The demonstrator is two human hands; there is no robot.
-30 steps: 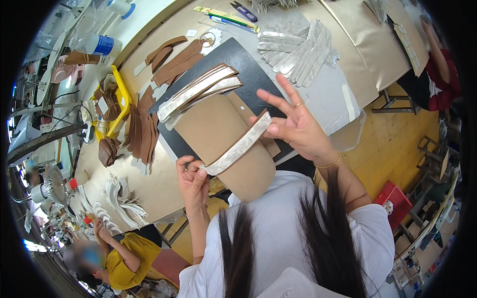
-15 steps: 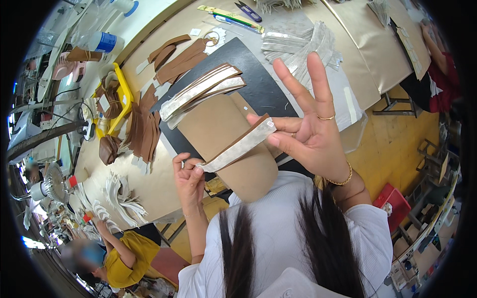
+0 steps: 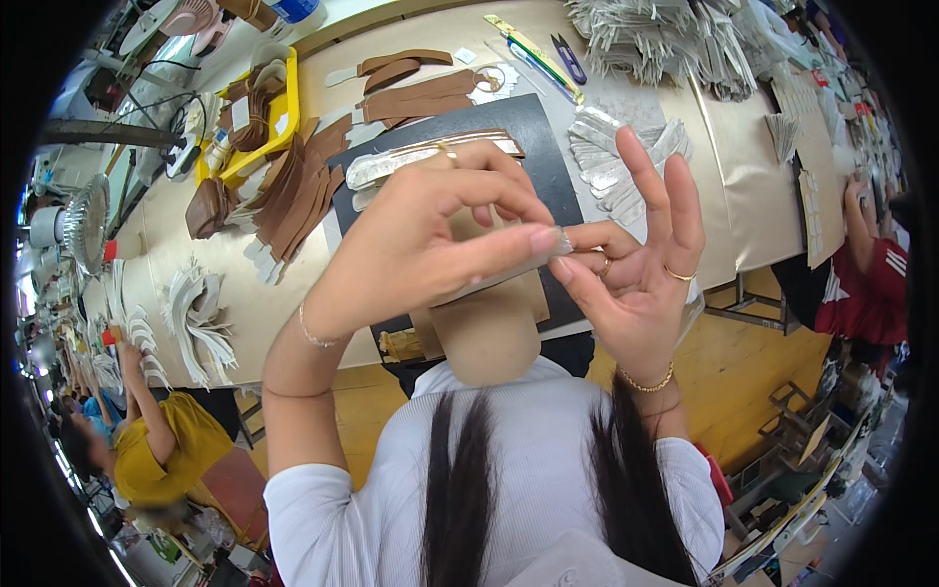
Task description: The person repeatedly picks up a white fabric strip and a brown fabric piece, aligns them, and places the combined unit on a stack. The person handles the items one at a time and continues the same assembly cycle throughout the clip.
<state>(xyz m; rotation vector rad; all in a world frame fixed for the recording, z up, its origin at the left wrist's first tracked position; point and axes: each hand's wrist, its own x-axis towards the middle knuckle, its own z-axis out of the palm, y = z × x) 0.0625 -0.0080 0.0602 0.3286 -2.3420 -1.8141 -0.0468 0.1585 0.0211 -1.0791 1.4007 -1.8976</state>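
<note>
My left hand (image 3: 411,230) reaches across to the right, its thumb and fingers pinched at the end of a brown strip with a pale backing (image 3: 501,280). My right hand (image 3: 631,284) pinches the same end between thumb and forefinger, its other fingers raised. Most of the strip is hidden behind my left hand. Below it lies a tan rounded form (image 3: 484,342), between my body and the black board (image 3: 550,147). More pale-backed brown strips (image 3: 370,172) rest on the board, partly covered by my left hand.
Brown strips (image 3: 303,201) lie beside a yellow basket (image 3: 293,93) at left. Grey-white strips (image 3: 616,161) are fanned out at right. Thread snips (image 3: 569,61) and a yellow-green cutter (image 3: 533,57) lie at the back. Co-workers sit at both sides, one in a yellow top (image 3: 176,445).
My left hand has left the strip's left end and come across to its right end, beside my right hand. The head view has shifted, so the table appears moved.
</note>
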